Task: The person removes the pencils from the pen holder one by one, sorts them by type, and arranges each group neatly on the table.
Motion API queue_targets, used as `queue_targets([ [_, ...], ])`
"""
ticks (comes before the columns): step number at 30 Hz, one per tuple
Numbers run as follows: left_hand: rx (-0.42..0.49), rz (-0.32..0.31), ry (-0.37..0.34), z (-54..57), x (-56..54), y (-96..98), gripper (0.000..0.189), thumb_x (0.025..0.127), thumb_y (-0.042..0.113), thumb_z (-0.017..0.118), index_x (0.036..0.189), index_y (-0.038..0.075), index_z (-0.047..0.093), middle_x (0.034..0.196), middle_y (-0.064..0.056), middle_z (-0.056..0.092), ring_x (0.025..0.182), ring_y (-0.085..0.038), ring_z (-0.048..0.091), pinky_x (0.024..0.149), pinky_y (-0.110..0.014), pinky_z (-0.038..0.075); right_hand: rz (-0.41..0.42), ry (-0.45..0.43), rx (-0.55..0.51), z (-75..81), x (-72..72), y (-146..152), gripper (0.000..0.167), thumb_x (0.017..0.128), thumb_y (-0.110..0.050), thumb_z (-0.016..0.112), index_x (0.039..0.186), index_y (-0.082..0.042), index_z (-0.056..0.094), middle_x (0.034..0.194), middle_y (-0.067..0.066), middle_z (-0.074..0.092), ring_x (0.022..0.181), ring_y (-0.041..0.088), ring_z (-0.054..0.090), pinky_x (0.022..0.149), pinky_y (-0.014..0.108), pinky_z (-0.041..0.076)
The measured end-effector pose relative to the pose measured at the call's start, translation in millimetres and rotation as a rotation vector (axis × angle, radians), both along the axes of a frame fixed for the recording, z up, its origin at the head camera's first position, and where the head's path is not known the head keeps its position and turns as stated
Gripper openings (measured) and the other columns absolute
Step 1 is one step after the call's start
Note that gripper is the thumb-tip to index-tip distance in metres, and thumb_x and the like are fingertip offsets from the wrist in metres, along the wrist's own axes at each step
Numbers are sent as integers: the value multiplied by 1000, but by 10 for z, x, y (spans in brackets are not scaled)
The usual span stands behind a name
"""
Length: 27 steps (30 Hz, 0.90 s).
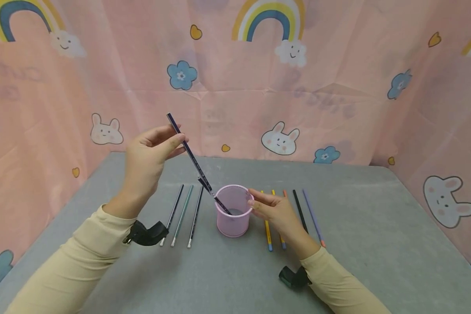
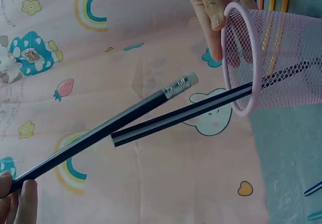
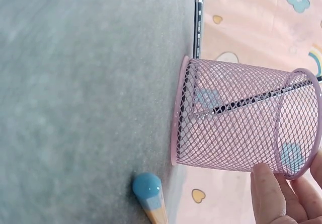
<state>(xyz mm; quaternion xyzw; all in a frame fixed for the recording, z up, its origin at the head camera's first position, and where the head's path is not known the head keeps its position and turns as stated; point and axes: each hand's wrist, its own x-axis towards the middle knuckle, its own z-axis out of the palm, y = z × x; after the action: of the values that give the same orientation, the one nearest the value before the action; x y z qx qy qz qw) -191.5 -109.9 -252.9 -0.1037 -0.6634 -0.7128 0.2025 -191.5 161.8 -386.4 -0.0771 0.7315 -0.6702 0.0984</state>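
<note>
My left hand [image 1: 146, 161] pinches a dark striped pencil [image 1: 192, 156] near its upper end, above the table. Its metal-banded eraser end [image 2: 178, 84] points down toward the pink mesh pen cup [image 1: 233, 225]. Another dark striped pencil [image 2: 186, 113] leans inside that cup, eraser end at the bottom, its other end sticking out past the rim. In the head view the held pencil overlaps its top. My right hand [image 1: 276, 213] grips the cup's rim from the right, thumb and fingers at the edge. The cup stands upright on the table.
Left of the cup lie two dark pencils [image 1: 196, 213] and a teal pencil [image 1: 183, 213]. To its right are yellow pencils [image 1: 268, 235], an orange one [image 1: 285, 193], a black one [image 1: 299, 209] and a purple one [image 1: 313, 213], partly behind my right hand. A pink printed cloth [image 1: 227, 104] hangs behind the grey table [image 1: 204, 279].
</note>
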Motion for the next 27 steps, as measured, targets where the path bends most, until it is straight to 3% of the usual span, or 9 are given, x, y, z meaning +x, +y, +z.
queue_targets([
  [8, 32, 5, -4, 83, 90, -91, 13, 87, 1, 73, 99, 7, 72, 85, 4, 74, 80, -9, 75, 76, -26, 62, 3, 9, 1, 1, -1, 2, 49, 97, -18, 66, 142, -4, 53, 146, 15, 53, 132, 22, 55, 96, 24, 54],
  [14, 52, -14, -65, 78, 89, -190, 13, 86, -1, 74, 95, 4, 68, 80, 4, 73, 76, -8, 75, 73, -26, 62, 1, 3, 3, -4, -12, -5, 48, 97, -18, 66, 142, -5, 54, 146, 13, 53, 133, 23, 54, 96, 25, 55],
  [17, -31, -13, -120, 39, 64, -251, 13, 87, 3, 75, 98, 3, 67, 81, 7, 73, 77, -5, 74, 74, -23, 61, 2, 5, 4, -4, -12, -5, 49, 96, -19, 66, 142, -5, 53, 147, 14, 53, 133, 23, 54, 96, 25, 54],
  [22, -250, -20, -234, -75, -14, -335, 26, 91, 13, 73, 111, -2, 67, 89, 12, 69, 82, 0, 71, 79, -21, 61, -9, -14, 3, 5, -15, 1, 50, 96, -19, 67, 142, -5, 53, 147, 14, 52, 132, 21, 54, 96, 24, 54],
  [27, -381, -40, -326, -190, -105, -407, 37, 93, 19, 70, 120, -6, 64, 98, 8, 66, 85, 2, 70, 81, -20, 60, -10, -19, 4, 6, -13, -10, 49, 96, -18, 67, 142, -6, 54, 147, 12, 53, 132, 21, 54, 96, 24, 54],
])
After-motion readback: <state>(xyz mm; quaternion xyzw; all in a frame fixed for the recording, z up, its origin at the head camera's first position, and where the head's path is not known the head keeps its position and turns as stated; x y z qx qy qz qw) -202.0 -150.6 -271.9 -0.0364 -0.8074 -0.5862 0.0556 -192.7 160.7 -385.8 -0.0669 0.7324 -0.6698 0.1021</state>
